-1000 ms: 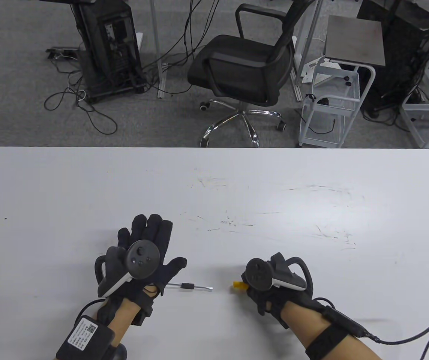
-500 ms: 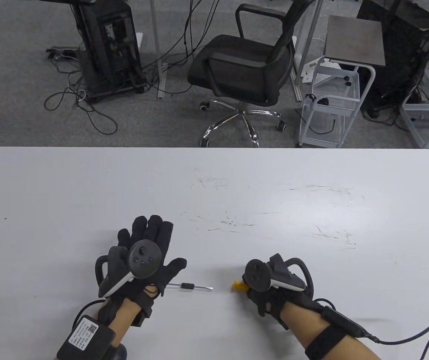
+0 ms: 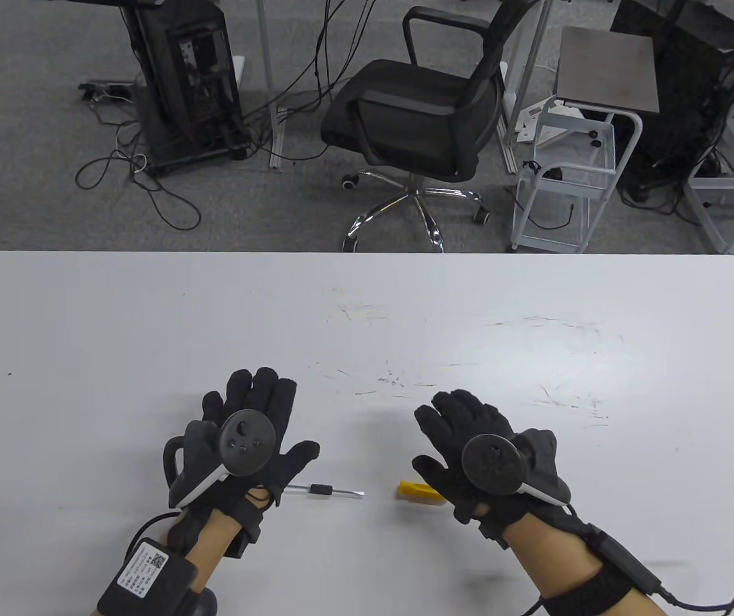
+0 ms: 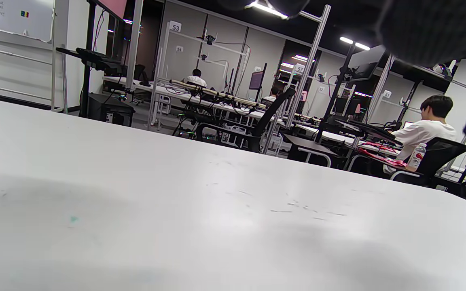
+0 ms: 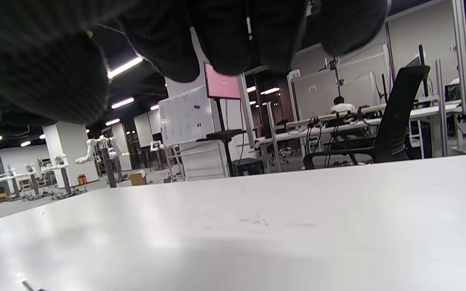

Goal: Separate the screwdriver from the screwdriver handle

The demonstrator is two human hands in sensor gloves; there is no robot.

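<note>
Nearest the person, the thin metal screwdriver shaft with a black collar (image 3: 325, 491) is lying on the white table (image 3: 85, 321), well apart from the stubby yellow plastic handle (image 3: 419, 491). The left hand (image 3: 245, 443) is resting flat, fingers spread, holding nothing, its wrist just beside the shaft's end. The right hand (image 3: 476, 449) is hovering spread and empty, partly covering the handle. Both parts are looking light and stiff; the slick shaft is probably best pinched at its collar.
</note>
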